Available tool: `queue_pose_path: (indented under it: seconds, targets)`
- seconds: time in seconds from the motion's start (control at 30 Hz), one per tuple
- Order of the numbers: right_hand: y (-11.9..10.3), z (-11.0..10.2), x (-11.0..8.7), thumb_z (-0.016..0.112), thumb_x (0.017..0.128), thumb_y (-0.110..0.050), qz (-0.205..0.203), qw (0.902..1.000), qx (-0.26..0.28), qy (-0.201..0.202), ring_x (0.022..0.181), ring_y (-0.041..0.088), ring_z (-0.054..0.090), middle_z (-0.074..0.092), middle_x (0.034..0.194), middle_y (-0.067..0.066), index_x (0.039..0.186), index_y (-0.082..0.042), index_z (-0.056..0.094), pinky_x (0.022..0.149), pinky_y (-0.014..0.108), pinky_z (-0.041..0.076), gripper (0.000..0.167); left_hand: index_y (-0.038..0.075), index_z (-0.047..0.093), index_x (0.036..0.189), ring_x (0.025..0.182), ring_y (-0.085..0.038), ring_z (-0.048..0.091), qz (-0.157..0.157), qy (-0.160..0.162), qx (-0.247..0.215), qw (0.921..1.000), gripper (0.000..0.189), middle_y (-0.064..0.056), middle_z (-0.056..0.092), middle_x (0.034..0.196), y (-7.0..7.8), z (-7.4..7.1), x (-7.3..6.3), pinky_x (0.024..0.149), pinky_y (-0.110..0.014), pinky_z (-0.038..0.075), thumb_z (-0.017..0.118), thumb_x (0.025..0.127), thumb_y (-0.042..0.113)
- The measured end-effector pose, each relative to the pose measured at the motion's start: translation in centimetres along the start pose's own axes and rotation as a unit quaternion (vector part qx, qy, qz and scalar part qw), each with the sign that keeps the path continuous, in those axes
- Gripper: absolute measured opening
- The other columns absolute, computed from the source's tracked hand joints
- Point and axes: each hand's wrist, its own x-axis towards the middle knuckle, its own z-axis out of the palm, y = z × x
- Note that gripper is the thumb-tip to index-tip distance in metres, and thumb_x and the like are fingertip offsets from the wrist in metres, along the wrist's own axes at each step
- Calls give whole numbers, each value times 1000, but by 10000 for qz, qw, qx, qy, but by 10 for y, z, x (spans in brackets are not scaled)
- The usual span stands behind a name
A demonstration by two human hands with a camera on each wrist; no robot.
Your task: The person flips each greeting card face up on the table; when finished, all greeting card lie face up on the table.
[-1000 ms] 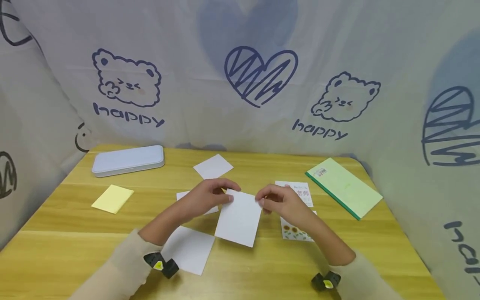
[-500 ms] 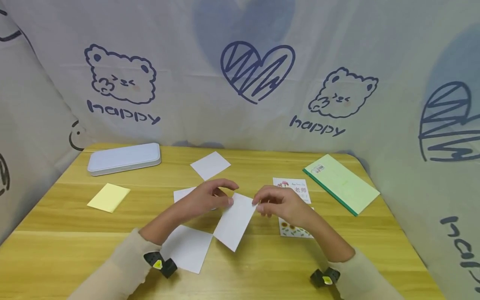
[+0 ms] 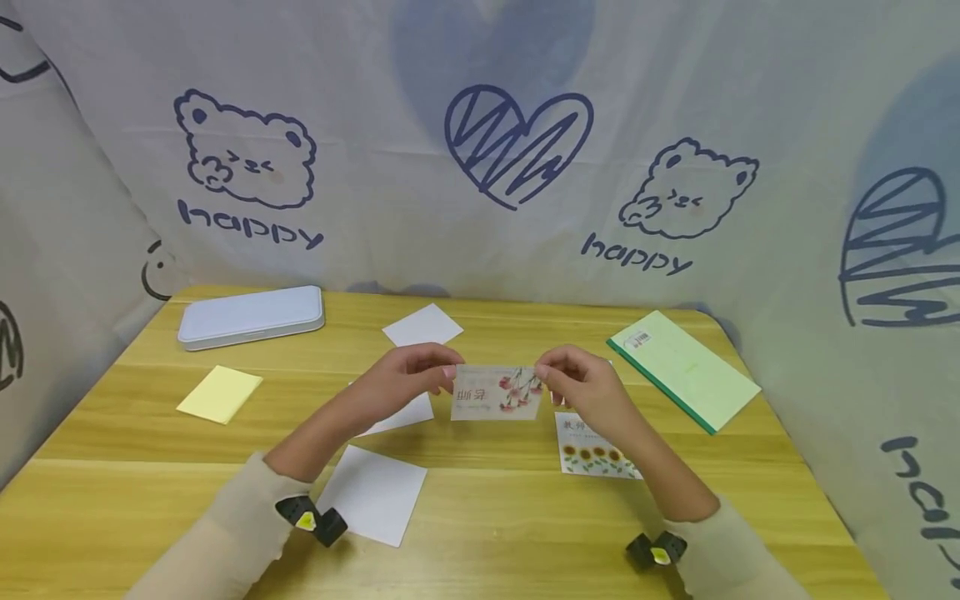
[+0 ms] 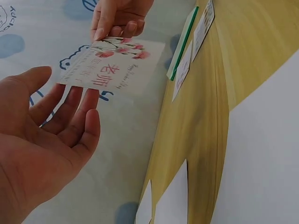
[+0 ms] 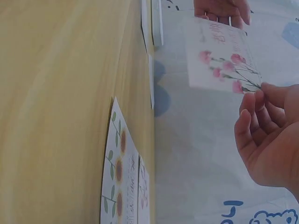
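Observation:
A greeting card [image 3: 495,392] with pink flowers and red characters is held up above the table, upside down in the head view. My right hand [image 3: 588,392] pinches its flowered end between thumb and fingers, as the right wrist view shows on the hand [image 5: 275,135]. My left hand [image 3: 397,383] holds the opposite end; in the left wrist view the fingers of this hand [image 4: 60,135] lie behind the card's edge and the thumb is close to the corner. A sunflower card [image 3: 596,446] lies below my right hand. Another card behind that hand is mostly hidden.
White sheets lie at the back [image 3: 423,325], under my left hand [image 3: 405,414] and near my left wrist [image 3: 375,496]. A yellow paper pad [image 3: 220,394] and a pale blue case [image 3: 251,318] are at left, a green notebook [image 3: 684,371] at right. A printed curtain [image 3: 375,167] hangs behind.
The card, earlier showing its blank white side, has been turned over and now shows its printed side. Both hands have shifted slightly; the right hand has moved a little to the right.

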Motion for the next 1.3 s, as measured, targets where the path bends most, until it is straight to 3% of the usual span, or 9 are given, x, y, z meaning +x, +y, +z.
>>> queue_pose_path:
  seconds: [0.23,0.33,0.47,0.63,0.8,0.97,1.07,1.3]
  targets:
    - [1,1,1,63,100,-36,170,9998,79,-2,76,33,58,62,89,15,110,-16,66,64,31,52,23,1,63,122,96,-18,66,34,241,-170,9996,27,-13,67,114,-7,4,3,88,-29,53,65,95,6]
    - [0,2,0,65,99,-33,-82,9990,-424,-116,77,24,57,64,91,7,107,-19,69,65,27,50,17,0,63,122,96,-17,65,114,447,-123,9989,28,-14,67,112,-7,5,4,85,-25,53,64,95,4]
    - [-8,8,-3,68,97,-34,-470,9917,-1184,-180,88,17,59,66,99,-4,112,-20,70,76,29,52,20,3,59,127,99,-16,66,134,653,-219,9975,33,-15,70,111,-5,7,3,84,-24,53,65,95,4]
    - [-20,23,-10,66,99,-29,-540,9914,-1039,-586,97,11,64,68,111,-5,134,-20,61,87,35,54,37,10,52,138,97,-17,69,112,327,-65,9994,44,-12,74,109,-1,18,0,83,-27,55,66,96,7]
    - [-23,31,-14,66,99,-21,-549,9923,-896,-661,90,12,68,70,108,-4,132,-20,64,79,32,56,33,12,51,141,96,-19,70,303,-67,160,9994,47,-10,74,108,0,30,1,81,-29,56,66,96,8]
    - [-21,27,-12,66,99,-19,-303,9987,-315,-244,83,18,68,67,106,2,125,-17,65,76,37,59,27,14,56,137,93,-20,66,393,265,270,9985,41,-8,70,112,-1,29,0,80,-28,53,67,97,15]
    - [-20,21,-10,66,99,-17,-169,9992,319,148,82,21,69,65,107,8,125,-13,61,78,40,60,27,14,55,137,95,-20,66,269,607,-5,9978,42,-10,67,116,-1,26,0,83,-27,53,67,97,17]
    - [-16,16,-1,60,100,-6,-60,9794,1746,1008,82,16,70,60,105,16,124,0,46,79,33,60,28,5,53,132,94,-24,68,197,819,-517,9951,38,-14,64,118,-3,22,3,91,-38,54,66,97,15]
